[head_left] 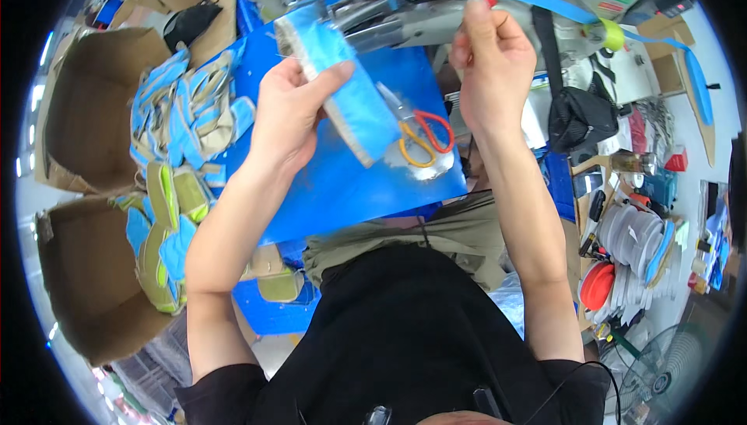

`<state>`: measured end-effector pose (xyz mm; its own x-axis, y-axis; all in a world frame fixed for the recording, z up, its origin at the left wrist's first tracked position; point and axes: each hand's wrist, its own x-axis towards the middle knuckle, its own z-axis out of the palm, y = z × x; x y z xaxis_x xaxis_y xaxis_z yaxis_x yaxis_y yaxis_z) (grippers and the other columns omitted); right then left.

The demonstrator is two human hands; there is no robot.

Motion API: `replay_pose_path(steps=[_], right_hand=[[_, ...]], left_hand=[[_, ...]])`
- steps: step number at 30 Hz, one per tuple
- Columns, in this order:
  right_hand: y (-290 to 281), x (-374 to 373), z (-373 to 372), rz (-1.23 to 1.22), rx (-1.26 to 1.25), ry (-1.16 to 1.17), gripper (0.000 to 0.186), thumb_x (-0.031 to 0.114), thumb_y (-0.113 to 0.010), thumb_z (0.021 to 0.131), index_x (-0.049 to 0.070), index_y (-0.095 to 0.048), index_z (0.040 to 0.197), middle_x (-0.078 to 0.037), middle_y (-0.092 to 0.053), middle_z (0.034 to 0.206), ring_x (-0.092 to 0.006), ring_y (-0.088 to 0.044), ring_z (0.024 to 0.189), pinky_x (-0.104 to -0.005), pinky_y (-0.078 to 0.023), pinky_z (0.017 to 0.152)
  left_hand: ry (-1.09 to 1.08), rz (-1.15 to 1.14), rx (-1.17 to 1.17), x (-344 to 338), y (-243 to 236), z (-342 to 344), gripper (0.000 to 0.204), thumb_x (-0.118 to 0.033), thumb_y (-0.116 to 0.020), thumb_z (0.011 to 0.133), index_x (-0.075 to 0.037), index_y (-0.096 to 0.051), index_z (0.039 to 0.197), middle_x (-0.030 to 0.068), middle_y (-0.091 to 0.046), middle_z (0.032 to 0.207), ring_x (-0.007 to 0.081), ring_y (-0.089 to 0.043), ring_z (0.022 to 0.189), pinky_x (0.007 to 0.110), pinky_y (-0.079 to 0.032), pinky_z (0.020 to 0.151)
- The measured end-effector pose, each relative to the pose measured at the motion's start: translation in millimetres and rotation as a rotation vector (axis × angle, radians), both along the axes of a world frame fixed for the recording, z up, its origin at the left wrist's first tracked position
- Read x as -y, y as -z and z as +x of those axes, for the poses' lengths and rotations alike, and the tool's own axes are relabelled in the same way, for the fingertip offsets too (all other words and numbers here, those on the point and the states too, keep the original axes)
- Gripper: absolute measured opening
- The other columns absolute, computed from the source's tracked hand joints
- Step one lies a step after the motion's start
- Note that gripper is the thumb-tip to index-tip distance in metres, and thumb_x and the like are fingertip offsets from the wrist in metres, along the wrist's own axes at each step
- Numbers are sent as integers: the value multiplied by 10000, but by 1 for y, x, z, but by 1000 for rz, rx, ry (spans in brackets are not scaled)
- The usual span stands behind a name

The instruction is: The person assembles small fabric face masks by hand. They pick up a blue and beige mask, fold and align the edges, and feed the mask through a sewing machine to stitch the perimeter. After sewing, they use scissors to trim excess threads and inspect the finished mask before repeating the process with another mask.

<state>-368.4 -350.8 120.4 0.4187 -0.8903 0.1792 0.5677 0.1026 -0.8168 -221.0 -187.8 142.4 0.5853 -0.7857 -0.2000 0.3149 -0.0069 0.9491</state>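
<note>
Your black shirt (405,339) fills the near edge. Further out on the left, cut pieces (175,125) are piled by the boxes (93,106). Your left hand (292,118) pinches a blue padded piece (350,98) above the blue bench (334,184); it looks light and floppy, so grip near its stitched edge. It is bright blue with a pale fuzzy border. Scissors (420,136) lie beneath. Your right hand (492,67) pinches blue tape (537,1) at the machine (405,13).

Left hand (289,118) grips a blue fabric piece (346,90) (scissors (420,133) beside it).
</note>
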Motion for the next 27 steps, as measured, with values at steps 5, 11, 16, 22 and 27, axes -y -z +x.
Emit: replay_pose_path(steps=[5, 11, 16, 22, 27], right_hand=[[11, -58, 13, -277, -343, -192, 246, 174, -789, 886, -4, -697, 1029, -43, -714, 873, -97, -643, 779, -264, -532, 734], [1, -56, 20, -426, -479, -282, 344, 165, -758, 896, -8, -645, 1170, -49, -698, 814, -109, -631, 708, -279, -513, 658], [10, -59, 21, -224, -372, -453, 345, 150, -711, 940, -41, -623, 1213, -21, -677, 793, -72, -606, 681, -254, -475, 594], [14, -74, 22, 178, -100, -587, 328, 109, -646, 988, -79, -604, 1254, -37, -705, 885, -60, -630, 750, -223, -492, 637], [14, -80, 23, 311, 32, -618, 335, 92, -626, 996, -76, -587, 1283, -91, -728, 1026, -86, -678, 855, -233, -543, 750]], left_hand=[[13, -23, -41, -6, 1, -4, 182, -57, -735, 901, -22, -683, 1072, 52, -741, 952, 114, -704, 796, 267, -565, 725], [13, -27, -61, -17, 1, -13, 189, -39, -690, 926, -11, -680, 1113, 59, -740, 984, 109, -705, 824, 266, -578, 746], [38, -33, -44, -22, 4, -13, 173, -60, -665, 947, -8, -670, 1112, 66, -730, 993, 113, -703, 840, 277, -591, 752], [-45, -108, -6, -1, -3, 17, 174, -196, -640, 969, -31, -625, 1023, 35, -689, 910, 111, -678, 768, 265, -578, 684], [-34, -80, -6, 9, -5, 33, 133, -152, -645, 955, -41, -628, 1026, 43, -704, 912, 122, -688, 778, 287, -574, 716]])
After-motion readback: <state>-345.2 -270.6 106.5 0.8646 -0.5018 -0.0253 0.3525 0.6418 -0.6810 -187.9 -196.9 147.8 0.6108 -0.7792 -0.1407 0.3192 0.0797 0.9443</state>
